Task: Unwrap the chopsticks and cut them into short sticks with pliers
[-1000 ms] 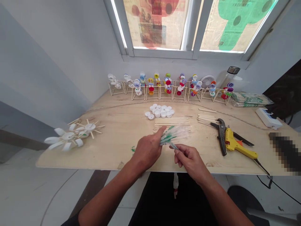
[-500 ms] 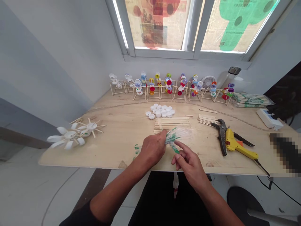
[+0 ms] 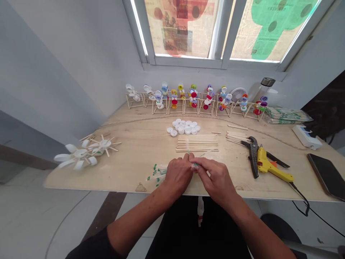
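Plastic wrapper (image 3: 195, 165) between left hand (image 3: 178, 174) and right hand (image 3: 217, 177).

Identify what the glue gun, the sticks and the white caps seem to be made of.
Glue gun: probably hard plastic, from its yellow, moulded-looking body.
Sticks: likely bare wood or bamboo, pale tan and matte.
White caps: apparently smooth plastic, round and evenly white.
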Demonstrator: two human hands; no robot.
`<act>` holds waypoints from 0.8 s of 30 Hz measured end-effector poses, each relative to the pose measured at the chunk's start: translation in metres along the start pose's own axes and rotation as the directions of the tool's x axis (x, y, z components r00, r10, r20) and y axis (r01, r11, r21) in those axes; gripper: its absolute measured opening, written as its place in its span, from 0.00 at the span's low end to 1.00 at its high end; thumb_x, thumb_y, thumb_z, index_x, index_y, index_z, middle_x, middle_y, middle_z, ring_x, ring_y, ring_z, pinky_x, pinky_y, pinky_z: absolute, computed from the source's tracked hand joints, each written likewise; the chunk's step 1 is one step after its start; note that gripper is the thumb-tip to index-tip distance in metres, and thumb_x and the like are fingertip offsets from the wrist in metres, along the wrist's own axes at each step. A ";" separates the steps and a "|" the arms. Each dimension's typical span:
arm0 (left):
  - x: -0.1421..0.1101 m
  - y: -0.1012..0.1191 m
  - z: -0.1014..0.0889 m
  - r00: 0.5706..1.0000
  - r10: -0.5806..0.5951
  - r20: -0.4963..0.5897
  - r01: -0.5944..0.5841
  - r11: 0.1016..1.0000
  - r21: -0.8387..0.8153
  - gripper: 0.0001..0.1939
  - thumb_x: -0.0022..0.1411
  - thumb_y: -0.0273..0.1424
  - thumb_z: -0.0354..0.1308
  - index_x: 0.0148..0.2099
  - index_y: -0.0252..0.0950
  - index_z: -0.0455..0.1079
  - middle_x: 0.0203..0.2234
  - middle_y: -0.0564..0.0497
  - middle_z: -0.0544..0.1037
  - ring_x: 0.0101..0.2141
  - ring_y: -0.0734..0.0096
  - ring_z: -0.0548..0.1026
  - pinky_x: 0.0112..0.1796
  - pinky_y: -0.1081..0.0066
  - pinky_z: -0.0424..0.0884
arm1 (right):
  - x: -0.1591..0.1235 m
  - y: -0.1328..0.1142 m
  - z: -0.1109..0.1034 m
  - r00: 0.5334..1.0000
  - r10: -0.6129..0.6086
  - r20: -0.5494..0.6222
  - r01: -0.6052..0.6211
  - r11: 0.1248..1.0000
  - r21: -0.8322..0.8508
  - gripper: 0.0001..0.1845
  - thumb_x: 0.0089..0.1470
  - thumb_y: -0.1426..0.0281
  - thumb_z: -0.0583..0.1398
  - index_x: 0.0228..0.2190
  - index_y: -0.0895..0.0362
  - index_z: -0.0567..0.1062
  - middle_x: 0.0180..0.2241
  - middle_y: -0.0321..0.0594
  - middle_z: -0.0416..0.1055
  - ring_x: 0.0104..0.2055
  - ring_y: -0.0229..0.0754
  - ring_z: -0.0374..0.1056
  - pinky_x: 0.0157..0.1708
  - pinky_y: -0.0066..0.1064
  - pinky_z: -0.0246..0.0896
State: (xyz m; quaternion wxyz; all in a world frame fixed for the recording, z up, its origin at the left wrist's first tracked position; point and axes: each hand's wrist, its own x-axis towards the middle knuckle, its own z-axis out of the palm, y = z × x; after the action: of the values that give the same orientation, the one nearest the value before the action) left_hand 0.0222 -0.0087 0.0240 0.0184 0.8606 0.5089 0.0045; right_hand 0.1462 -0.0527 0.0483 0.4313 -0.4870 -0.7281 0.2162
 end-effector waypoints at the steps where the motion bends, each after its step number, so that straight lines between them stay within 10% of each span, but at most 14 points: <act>1: -0.001 0.002 0.002 1.000 0.021 -0.022 -0.021 1.000 0.016 0.13 0.61 0.23 0.42 0.43 0.31 0.66 0.34 0.42 0.75 0.31 0.59 0.75 0.30 0.65 0.69 | 0.004 0.004 0.004 0.998 0.019 -0.055 -0.019 1.000 0.013 0.14 0.55 0.73 0.53 0.39 0.51 0.76 0.34 0.40 0.75 0.36 0.43 0.70 0.38 0.34 0.62; 12: -0.021 -0.001 0.032 0.923 0.067 -0.378 -0.218 0.902 -0.372 0.27 0.60 0.29 0.47 0.61 0.32 0.51 0.57 0.40 0.63 0.56 0.60 0.61 0.52 0.62 0.65 | 0.018 0.044 0.027 0.841 0.511 -0.180 -0.324 0.741 0.588 0.11 0.51 0.62 0.58 0.31 0.57 0.74 0.24 0.36 0.72 0.26 0.37 0.65 0.26 0.27 0.60; 19: -0.017 0.001 0.032 0.872 -0.022 -0.489 -0.217 0.877 -0.428 0.18 0.64 0.28 0.44 0.54 0.36 0.61 0.48 0.45 0.73 0.47 0.64 0.71 0.46 0.64 0.68 | 0.025 0.040 0.026 0.817 0.557 -0.150 -0.334 0.668 0.665 0.10 0.49 0.63 0.60 0.29 0.58 0.73 0.22 0.35 0.72 0.24 0.35 0.64 0.27 0.28 0.60; 24: -0.015 0.005 0.037 0.860 -0.087 -0.503 -0.195 0.854 -0.482 0.22 0.63 0.28 0.45 0.60 0.37 0.51 0.46 0.46 0.74 0.43 0.66 0.74 0.43 0.66 0.69 | 0.030 0.040 0.026 0.786 0.607 -0.116 -0.351 0.593 0.725 0.14 0.44 0.65 0.63 0.34 0.58 0.72 0.18 0.30 0.69 0.22 0.34 0.64 0.26 0.27 0.58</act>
State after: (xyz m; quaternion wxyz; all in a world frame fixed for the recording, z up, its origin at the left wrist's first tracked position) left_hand 0.0201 -0.0257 -0.0131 0.1140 0.8059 0.4498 0.3676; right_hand 0.1411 -0.0059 0.0177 0.6224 -0.5092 -0.3490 0.4812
